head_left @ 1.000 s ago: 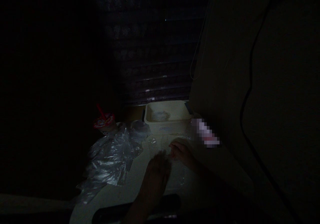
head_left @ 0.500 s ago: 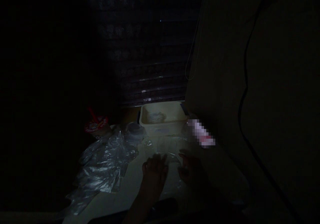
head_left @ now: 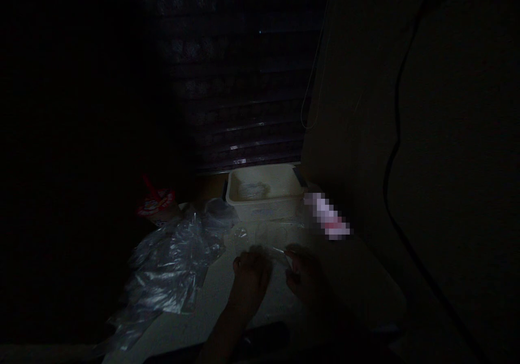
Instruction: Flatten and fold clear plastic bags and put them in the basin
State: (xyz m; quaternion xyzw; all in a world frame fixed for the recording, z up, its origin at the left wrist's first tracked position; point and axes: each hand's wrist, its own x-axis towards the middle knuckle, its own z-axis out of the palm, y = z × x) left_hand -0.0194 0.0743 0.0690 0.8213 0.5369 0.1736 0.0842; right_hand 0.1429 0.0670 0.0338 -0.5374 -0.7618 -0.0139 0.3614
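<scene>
The scene is very dark. A thin clear plastic bag [head_left: 274, 255] lies flat on the pale tabletop between my hands, its edge catching a little light. My left hand [head_left: 252, 272] rests on the near left part of it with the fingers curled down and bunched against the plastic. On the other side, my right hand [head_left: 303, 273] has thumb and index finger closing at the bag's right edge, where a bright fold shows. The undersides of both hands are hidden.
A heap of crumpled clear plastic bags [head_left: 170, 266] covers the left of the table [head_left: 203, 320]. Behind it stands a cup with a red straw [head_left: 156, 201]. A cream bin [head_left: 264, 209] holding some clear plastic is at the back, a blurred pinkish item [head_left: 329, 218] right of it.
My left fingers have gone from spread to curled on the plastic. My right fingers have shifted slightly left and drawn closer together at the bag's edge.
</scene>
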